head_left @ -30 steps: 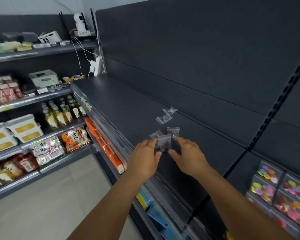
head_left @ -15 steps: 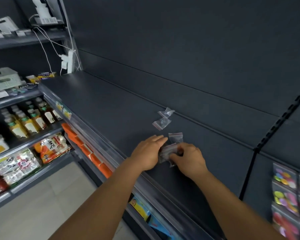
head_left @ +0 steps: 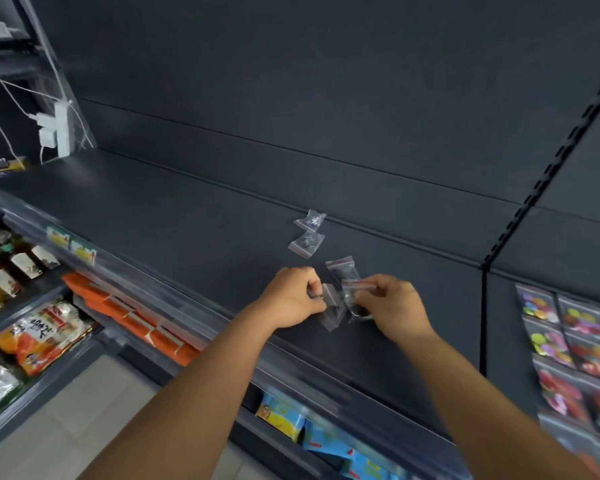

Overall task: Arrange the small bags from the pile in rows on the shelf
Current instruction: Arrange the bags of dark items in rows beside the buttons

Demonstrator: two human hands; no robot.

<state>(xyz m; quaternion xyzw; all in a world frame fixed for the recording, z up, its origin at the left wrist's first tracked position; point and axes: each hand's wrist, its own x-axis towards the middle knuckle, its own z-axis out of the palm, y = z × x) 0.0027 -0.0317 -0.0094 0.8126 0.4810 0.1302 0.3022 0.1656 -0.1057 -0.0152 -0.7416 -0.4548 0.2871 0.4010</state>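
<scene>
Head view looks down onto a dark grey shelf (head_left: 174,216) where both of the person's hands work close together near the front edge. The left hand (head_left: 293,299) has its fingers curled, pinching the edge of a small clear zip bag (head_left: 331,308) that hangs tilted between the two hands. The right hand (head_left: 394,306) pinches another small clear bag with a red strip (head_left: 355,292) by its top edge; the two held bags overlap, and motion blur keeps me from telling whether more are bunched with them. Just behind the hands a third bag (head_left: 342,270) lies flat on the shelf, touching or nearly touching the held ones. Further back, two more bags sit one behind the other: the nearer one (head_left: 306,244) flat, the far one (head_left: 310,220) right up against the back panel. Lower left, bottles (head_left: 21,261) and orange packets (head_left: 136,320) fill other shelves, and coloured candy packs (head_left: 575,341) stand at right.
</scene>
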